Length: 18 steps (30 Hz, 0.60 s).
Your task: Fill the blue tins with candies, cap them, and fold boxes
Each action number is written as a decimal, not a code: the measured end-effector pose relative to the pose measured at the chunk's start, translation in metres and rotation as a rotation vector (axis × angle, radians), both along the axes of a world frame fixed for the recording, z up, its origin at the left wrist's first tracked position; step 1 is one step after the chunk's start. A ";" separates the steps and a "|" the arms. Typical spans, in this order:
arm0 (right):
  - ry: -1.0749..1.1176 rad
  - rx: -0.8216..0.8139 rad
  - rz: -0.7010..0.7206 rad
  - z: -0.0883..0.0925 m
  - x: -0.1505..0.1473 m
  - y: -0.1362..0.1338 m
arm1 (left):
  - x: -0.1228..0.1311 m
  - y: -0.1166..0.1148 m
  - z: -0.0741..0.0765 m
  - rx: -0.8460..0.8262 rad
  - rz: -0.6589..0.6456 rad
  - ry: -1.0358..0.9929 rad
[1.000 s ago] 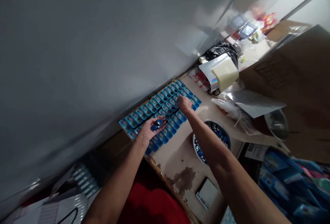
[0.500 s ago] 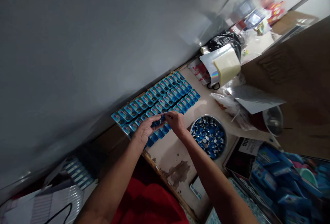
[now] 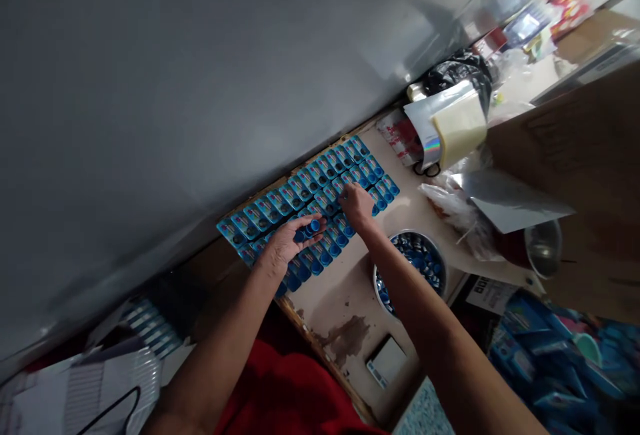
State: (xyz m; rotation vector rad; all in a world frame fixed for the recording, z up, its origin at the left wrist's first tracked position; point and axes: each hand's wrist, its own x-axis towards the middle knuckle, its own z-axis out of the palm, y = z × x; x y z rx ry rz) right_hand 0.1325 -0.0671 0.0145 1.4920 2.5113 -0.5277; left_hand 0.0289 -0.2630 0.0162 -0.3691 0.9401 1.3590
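Rows of small blue printed cards [image 3: 279,201], each with a round spot near one end, lie along the wall side of the table. Over the nearer rows, my left hand [image 3: 284,246] is closed around a few small blue round caps [image 3: 314,226], which show between thumb and fingers. To its right, my right hand [image 3: 358,208] is down at the middle row with its fingertips pinched together over a card. Whatever those fingers hold, if anything, is hidden. A round metal bowl [image 3: 378,286] full of blue and silvery caps [image 3: 425,260] is partly covered by my right forearm.
A small white flat device [image 3: 387,362] lies near the table's front edge. At right are clear plastic bags [image 3: 463,218], scissors [image 3: 427,169], sheets [image 3: 459,129] and a heap of blue packages [image 3: 545,355]. A grey wall [image 3: 175,88] borders the cards; a large cardboard box [image 3: 575,155] stands right.
My right hand has left my left hand and moved right and away onto the middle row of cards. The caps in my left hand are now exposed. The view has shifted slightly.
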 end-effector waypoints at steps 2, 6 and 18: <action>-0.068 -0.037 0.001 -0.002 -0.005 0.011 | -0.002 0.000 -0.003 0.015 -0.004 -0.018; -0.109 -0.050 0.025 0.003 -0.007 0.020 | -0.002 -0.003 -0.007 0.033 0.009 -0.009; 0.658 -0.311 0.159 0.016 0.051 -0.095 | 0.024 -0.009 -0.008 -0.011 0.028 0.054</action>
